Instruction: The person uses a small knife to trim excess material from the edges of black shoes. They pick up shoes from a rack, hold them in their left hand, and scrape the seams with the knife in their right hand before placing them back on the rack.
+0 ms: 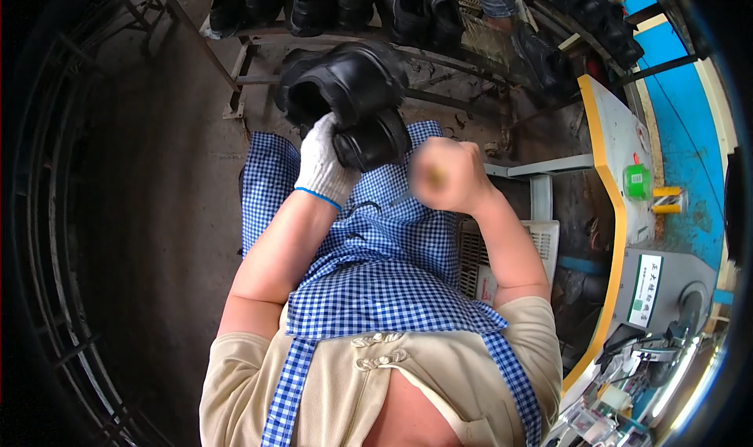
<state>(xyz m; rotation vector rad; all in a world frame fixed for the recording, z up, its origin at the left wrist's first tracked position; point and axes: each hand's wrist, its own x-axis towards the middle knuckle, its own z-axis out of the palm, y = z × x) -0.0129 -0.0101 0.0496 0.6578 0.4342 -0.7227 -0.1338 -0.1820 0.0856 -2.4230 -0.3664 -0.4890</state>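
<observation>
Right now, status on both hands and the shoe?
Left hand, white glove, grips black shoe from below. Right hand bare, fisted beside the shoe, contents blurred. Rack of black shoes beyond; nothing between.

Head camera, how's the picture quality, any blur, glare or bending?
Head view: right hand is blurred out, while the gloved left hand and black shoe are sharp; fisheye bends the metal rack at the left rim; corners vignette to black; no strong glare.
</observation>
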